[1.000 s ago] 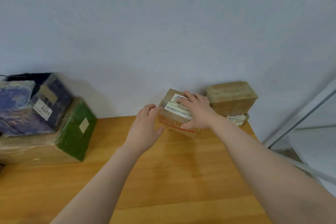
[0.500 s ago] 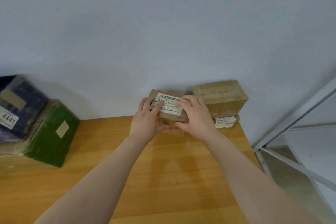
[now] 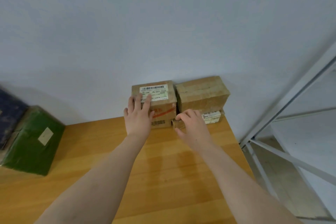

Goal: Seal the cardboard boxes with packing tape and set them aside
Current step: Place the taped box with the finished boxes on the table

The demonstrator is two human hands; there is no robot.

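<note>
The labelled box (image 3: 161, 108) stands on the counter (image 3: 172, 169) tight against the left of the taped stack (image 3: 201, 94), probably so that sealed boxes sit together. The left hand (image 3: 139, 118) lies on its near top edge, fingers (image 3: 148, 100) straight and slightly spread, likely squaring it up. The right hand (image 3: 190, 123) pinches the near corner of the stack's low box (image 3: 211, 117), likely steadying it.

Labelled box (image 3: 163, 107) at back of bench (image 3: 172, 169), against wall (image 3: 163, 32). Taped box (image 3: 201, 94) just right of it, stacked on lower box (image 3: 212, 117). Small box (image 3: 179, 123) in front of lower box. My left grip (image 3: 139, 118) rests on labelled box; my right grip (image 3: 192, 127) on small box. Wrapped parcel (image 3: 34, 142) far left on bench, another parcel (image 3: 9, 114) just left of it. Shelf rack (image 3: 291, 123) right of bench.
</note>
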